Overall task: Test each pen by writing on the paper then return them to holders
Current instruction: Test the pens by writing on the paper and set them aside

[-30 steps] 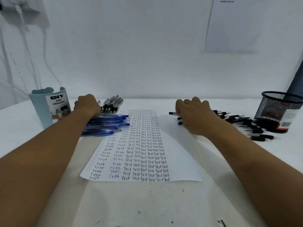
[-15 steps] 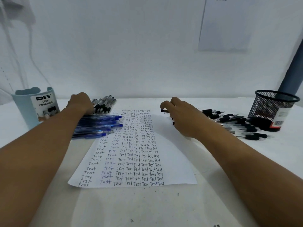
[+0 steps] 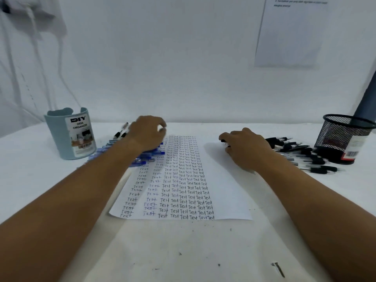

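White wall behind, white surface below, and one paper in the middle, filled with "Test". Left of the paper lie blue pens, too overlapped to count, near one blue organizer. Right of the paper lie black pens beside one mesh holder, likely sorted by colour. Left hand hovers curled over the blue pens; I cannot tell what it pinches. Right hand curls on black pens at the paper's right edge.

A white bench stood against a white wall. On that wall, up to the right, hung a printed sheet; cables trailed down its left side. A grey pole leaned at its right edge.
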Demonstrator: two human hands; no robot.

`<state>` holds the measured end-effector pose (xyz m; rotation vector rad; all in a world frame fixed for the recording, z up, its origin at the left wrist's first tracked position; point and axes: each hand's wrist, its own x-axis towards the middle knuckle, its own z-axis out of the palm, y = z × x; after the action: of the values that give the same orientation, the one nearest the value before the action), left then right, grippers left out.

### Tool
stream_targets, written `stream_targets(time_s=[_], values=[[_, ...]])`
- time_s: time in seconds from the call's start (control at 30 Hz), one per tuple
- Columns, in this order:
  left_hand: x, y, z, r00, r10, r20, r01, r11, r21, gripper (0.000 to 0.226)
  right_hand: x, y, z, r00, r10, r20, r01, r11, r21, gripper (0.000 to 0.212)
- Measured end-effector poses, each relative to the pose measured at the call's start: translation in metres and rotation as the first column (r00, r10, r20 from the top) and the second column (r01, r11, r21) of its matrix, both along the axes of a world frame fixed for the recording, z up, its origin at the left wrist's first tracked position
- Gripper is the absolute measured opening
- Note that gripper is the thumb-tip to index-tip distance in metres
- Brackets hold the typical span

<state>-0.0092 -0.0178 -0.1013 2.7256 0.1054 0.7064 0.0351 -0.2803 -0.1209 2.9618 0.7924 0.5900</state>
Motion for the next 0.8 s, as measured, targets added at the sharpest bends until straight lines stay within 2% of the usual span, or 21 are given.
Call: stream_targets(time_s=[0.13,0.27,0.33,0.47,0.6,0.67,0.73,0.77,0.8], values=[[-0.018,-0.027,-0.007,0.974,-0.196,-0.117,0.208,0.973,0.098,0.033,0.001,-0.002,0.003,1.000,-0.002,-0.028,0.004,0.996,0.094,0.041],[-0.019,-0.034,-0.019,0.944,-0.176,-0.280,0.238,0.949,0.207,0.045,-0.001,0.000,0.007,0.995,0.089,-0.049,-0.080,0.985,0.150,0.056],[-0.020,-0.036,-0.023,0.936,-0.166,-0.311,0.243,0.943,0.228,0.045,-0.005,-0.001,0.012,0.990,0.131,-0.060,-0.114,0.968,0.224,0.057],[-0.019,-0.031,-0.023,0.933,-0.168,-0.318,0.244,0.945,0.218,0.043,-0.016,-0.001,0.021,0.984,0.174,0.026,-0.170,0.902,0.396,0.052],[-0.022,-0.029,-0.021,0.932,-0.167,-0.322,0.246,0.943,0.222,0.045,-0.020,0.002,0.028,0.980,0.192,-0.053,-0.091,0.668,0.739,0.035],[-0.024,-0.029,-0.020,0.931,-0.171,-0.324,0.250,0.942,0.223,0.044,-0.016,0.005,0.033,0.951,0.273,-0.145,0.011,0.439,0.898,0.040],[-0.024,-0.027,-0.020,0.931,-0.185,-0.315,0.257,0.945,0.204,0.042,-0.010,0.011,0.037,0.874,0.434,-0.218,0.156,0.174,0.972,0.042],[-0.024,-0.025,-0.021,0.934,-0.195,-0.300,0.259,0.947,0.190,0.042,-0.006,0.014,0.039,0.846,0.483,-0.227,0.205,0.098,0.974,0.039],[-0.024,-0.024,-0.022,0.938,-0.203,-0.280,0.260,0.947,0.186,0.042,-0.002,0.018,0.040,0.840,0.488,-0.236,0.225,0.081,0.971,0.031]])
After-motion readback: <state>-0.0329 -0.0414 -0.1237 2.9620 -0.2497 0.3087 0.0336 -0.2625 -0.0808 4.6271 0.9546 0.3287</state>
